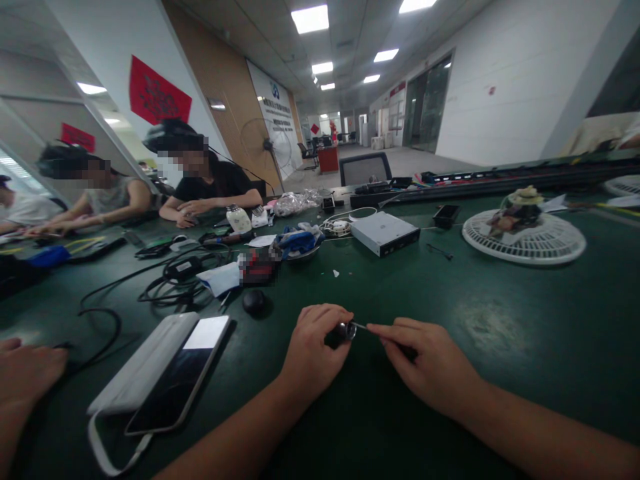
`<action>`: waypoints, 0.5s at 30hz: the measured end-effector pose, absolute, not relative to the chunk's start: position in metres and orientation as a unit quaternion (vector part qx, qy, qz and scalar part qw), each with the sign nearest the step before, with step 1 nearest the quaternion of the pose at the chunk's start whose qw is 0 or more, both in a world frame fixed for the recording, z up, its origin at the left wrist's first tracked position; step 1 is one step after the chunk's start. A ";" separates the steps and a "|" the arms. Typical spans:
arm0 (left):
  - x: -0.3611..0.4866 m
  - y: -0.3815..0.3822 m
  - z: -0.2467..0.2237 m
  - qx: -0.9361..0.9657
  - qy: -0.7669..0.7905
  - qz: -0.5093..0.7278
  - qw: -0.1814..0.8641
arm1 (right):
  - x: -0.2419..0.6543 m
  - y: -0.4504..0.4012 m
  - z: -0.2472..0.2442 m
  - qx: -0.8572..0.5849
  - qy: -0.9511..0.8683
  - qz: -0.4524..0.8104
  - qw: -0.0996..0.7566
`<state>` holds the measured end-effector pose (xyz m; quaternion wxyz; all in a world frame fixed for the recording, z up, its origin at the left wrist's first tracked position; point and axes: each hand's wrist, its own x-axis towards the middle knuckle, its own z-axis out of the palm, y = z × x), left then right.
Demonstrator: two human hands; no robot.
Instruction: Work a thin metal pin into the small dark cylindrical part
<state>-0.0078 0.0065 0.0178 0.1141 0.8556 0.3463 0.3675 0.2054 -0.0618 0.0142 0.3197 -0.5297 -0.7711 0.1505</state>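
Note:
Near the middle of the green table [320, 413], my left hand [316, 343] grips a small dark metal cylinder [347, 330] between thumb and fingers, its round end facing right. My right hand [425, 357] pinches a thin metal rod [361, 326], whose far tip meets the cylinder's end. Whether the tip is inside the cylinder is too small to tell. A black computer mouse [254, 302] lies beyond my left hand.
A phone [175, 377] with a white cable lies at the left, near another person's hand [30, 370]. Farther back are tangled black cables [183, 267], a silver drive box [385, 232] and a white fan grille [523, 240]. People sit at the far left.

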 end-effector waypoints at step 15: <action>-0.008 0.003 0.018 0.869 0.325 0.351 0.127 | 0.203 -0.062 0.015 -0.504 -0.807 0.143 0.274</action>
